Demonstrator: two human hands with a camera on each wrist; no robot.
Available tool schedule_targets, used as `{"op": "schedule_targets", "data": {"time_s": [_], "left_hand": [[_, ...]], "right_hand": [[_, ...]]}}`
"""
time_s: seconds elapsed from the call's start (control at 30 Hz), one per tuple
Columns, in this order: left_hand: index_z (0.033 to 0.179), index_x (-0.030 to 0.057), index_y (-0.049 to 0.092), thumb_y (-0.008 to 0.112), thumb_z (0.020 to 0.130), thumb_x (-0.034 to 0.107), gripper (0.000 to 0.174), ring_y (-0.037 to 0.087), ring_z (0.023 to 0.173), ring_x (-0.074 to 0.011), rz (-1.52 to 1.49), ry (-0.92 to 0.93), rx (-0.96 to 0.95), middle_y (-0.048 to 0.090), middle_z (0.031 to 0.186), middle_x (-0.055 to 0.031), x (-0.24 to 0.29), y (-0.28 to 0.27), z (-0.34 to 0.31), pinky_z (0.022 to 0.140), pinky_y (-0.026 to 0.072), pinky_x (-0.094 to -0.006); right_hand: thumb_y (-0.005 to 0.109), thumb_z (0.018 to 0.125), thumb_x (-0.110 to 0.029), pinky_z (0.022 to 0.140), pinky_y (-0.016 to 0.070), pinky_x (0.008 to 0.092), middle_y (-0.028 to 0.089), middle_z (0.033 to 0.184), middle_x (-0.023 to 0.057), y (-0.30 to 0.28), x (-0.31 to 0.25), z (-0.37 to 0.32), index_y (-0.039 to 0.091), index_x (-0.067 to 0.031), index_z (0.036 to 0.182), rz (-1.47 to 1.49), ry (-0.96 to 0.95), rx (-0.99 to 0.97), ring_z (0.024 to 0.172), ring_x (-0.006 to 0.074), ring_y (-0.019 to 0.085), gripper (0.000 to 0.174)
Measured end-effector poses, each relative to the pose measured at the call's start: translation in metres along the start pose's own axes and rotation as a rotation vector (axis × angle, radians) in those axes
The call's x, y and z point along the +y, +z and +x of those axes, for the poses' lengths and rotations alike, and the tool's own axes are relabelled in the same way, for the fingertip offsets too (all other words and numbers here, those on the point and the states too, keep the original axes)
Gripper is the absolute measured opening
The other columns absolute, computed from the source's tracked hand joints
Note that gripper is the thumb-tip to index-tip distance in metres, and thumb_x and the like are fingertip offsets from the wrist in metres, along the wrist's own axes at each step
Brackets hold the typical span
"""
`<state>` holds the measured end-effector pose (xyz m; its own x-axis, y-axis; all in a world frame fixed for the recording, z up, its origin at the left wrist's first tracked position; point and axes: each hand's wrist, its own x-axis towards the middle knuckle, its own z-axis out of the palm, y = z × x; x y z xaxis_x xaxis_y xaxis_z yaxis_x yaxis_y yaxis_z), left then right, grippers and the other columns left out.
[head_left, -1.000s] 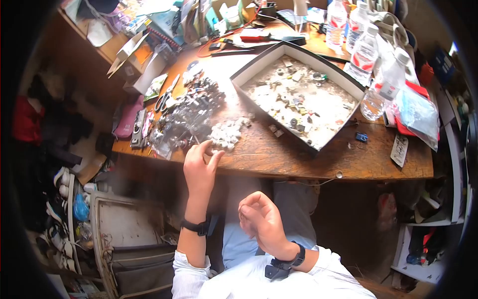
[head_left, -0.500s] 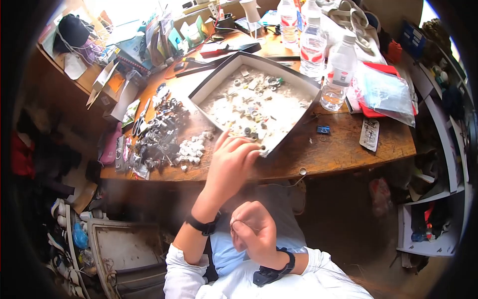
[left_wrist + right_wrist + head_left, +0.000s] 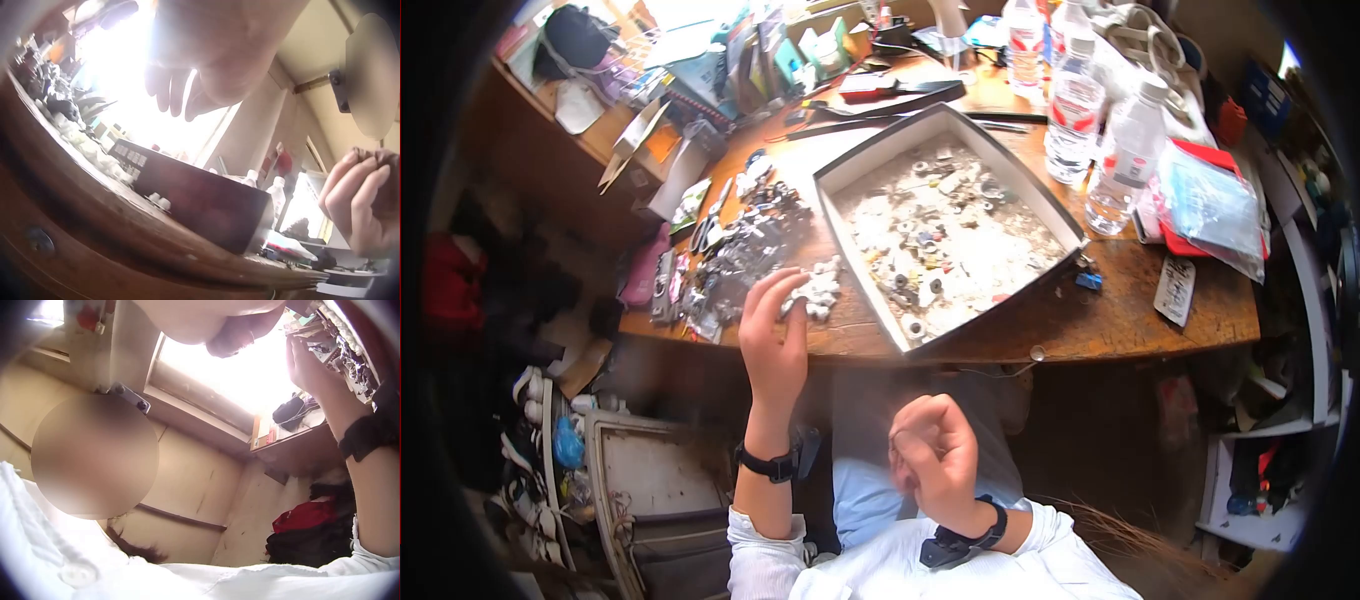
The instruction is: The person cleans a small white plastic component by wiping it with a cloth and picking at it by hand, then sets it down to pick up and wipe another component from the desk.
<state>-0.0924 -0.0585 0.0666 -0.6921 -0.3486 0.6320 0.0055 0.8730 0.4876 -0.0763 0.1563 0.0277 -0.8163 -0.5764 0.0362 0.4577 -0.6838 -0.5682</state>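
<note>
In the head view, the left hand (image 3: 775, 345) is at the table's front edge, its fingers loosely bent beside a pile of small white pieces (image 3: 824, 290); nothing shows between them. A heap of dark and metallic small parts (image 3: 745, 240) lies left of that pile. To the right, a shallow box (image 3: 870, 312) holds many mixed small parts. The right hand (image 3: 937, 455) is raised over the lap, fingers curled in and thumb against them; no held thing can be made out. Curled fingers of the right hand (image 3: 361, 200) also show in the left wrist view.
Water bottles (image 3: 1073, 115) stand behind the box at the right. A blue clip (image 3: 1089, 281), a marked card (image 3: 1175, 290) and a plastic packet (image 3: 1212, 205) lie right of it. Scissors (image 3: 712, 215) and a pink case (image 3: 645, 268) are at the left, and books stand at the back.
The left hand has moved from in front of the box's near corner leftward to the white pile. The right hand stays curled over the lap. The head view has shifted.
</note>
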Motion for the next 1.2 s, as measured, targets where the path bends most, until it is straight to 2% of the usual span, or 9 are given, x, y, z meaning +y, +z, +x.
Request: {"op": "schedule_targets", "data": {"time_s": [0.03,0.1,0.17,0.37,0.47,0.7,0.83,0.97,1.2], "left_hand": [[0.109,-0.0007,0.068,0.059,0.087,-0.006,0.024,0.063,0.11,-0.0262,0.016,-0.047,0.027,0.067,0.113,-0.0129,-0.008,-0.006,0.001,0.098,0.0462,-0.0346],[0.107,0.0,0.068,0.061,0.085,-0.006,0.024,0.063,0.108,-0.0294,0.046,-0.103,0.026,0.067,0.112,-0.0142,-0.032,-0.013,-0.004,0.094,0.0479,-0.036],[0.106,0.0024,0.069,0.065,0.084,-0.002,0.023,0.063,0.108,-0.0293,0.041,-0.124,0.015,0.066,0.112,-0.0134,-0.042,-0.013,-0.008,0.093,0.0479,-0.037],[0.105,0.0063,0.071,0.076,0.077,0.003,0.029,0.057,0.108,-0.0293,0.153,-0.089,-0.093,0.065,0.113,-0.0097,-0.049,0.001,-0.031,0.095,0.0454,-0.0383],[0.103,0.0069,0.071,0.076,0.075,0.003,0.028,0.051,0.112,-0.0321,0.16,-0.022,-0.149,0.061,0.116,-0.0097,-0.046,0.011,-0.028,0.094,0.0447,-0.0413],[0.099,0.0096,0.07,0.076,0.073,0.001,0.028,0.051,0.11,-0.0317,0.338,-0.031,-0.032,0.061,0.116,-0.0093,-0.045,0.021,-0.016,0.095,0.0431,-0.0408],[0.103,0.0094,0.07,0.074,0.074,0.003,0.03,0.052,0.109,-0.032,0.301,0.082,-0.097,0.061,0.115,-0.009,-0.039,0.034,0.008,0.097,0.0426,-0.0418],[0.105,0.0132,0.071,0.073,0.074,0.006,0.032,0.055,0.102,-0.0298,0.436,0.061,-0.191,0.064,0.102,-0.0068,-0.053,0.057,0.022,0.09,0.0436,-0.0415],[0.09,0.0124,0.066,0.078,0.072,0.011,0.022,0.057,0.097,-0.028,0.457,0.099,-0.15,0.066,0.092,-0.0039,-0.051,0.066,0.027,0.086,0.043,-0.0417]], "right_hand": [[0.058,0.095,0.003,0.05,0.0444,0.02,0.059,0.089,0.0074,0.0,0.001,0.003,0.05,-0.0018,0.1,-0.011,0.003,0.003,0.059,0.0043,0.053,0.01],[0.057,0.096,0.001,0.051,0.0444,0.0208,0.059,0.107,0.0108,-0.001,0.004,0.01,0.052,-0.0006,0.1,-0.05,0.123,-0.006,0.059,0.0044,0.053,0.007],[0.058,0.096,0.0,0.051,0.045,0.0214,0.059,0.113,0.0113,-0.001,0.005,0.015,0.053,0.0006,0.103,-0.083,0.194,-0.023,0.059,0.0044,0.054,0.009],[0.059,0.096,-0.002,0.048,0.0424,0.0198,0.063,0.096,0.0085,-0.016,0.01,0.045,0.054,0.0008,0.106,-0.129,0.142,0.052,0.055,0.0043,0.054,0.012],[0.06,0.095,-0.002,0.048,0.0434,0.0196,0.061,0.084,0.0047,-0.017,0.015,0.057,0.054,0.0005,0.106,-0.226,0.008,0.109,0.056,0.0042,0.054,0.013],[0.059,0.097,-0.005,0.048,0.0428,0.0195,0.059,0.074,0.0028,-0.02,0.016,0.069,0.053,-0.0003,0.104,-0.285,-0.111,0.173,0.056,0.0055,0.054,0.011],[0.059,0.097,-0.005,0.048,0.0428,0.0205,0.058,0.071,0.0024,-0.014,0.019,0.069,0.053,-0.0017,0.101,-0.227,-0.084,0.209,0.055,0.0067,0.054,0.008],[0.06,0.097,-0.005,0.048,0.0433,0.0215,0.059,0.075,0.0035,-0.012,0.023,0.059,0.053,-0.0029,0.097,-0.223,-0.049,0.157,0.055,0.0071,0.054,0.008],[0.06,0.096,-0.003,0.048,0.0433,0.0214,0.059,0.077,0.0032,-0.015,0.025,0.053,0.053,-0.0023,0.097,-0.218,-0.015,0.143,0.055,0.0068,0.054,0.008]]}}
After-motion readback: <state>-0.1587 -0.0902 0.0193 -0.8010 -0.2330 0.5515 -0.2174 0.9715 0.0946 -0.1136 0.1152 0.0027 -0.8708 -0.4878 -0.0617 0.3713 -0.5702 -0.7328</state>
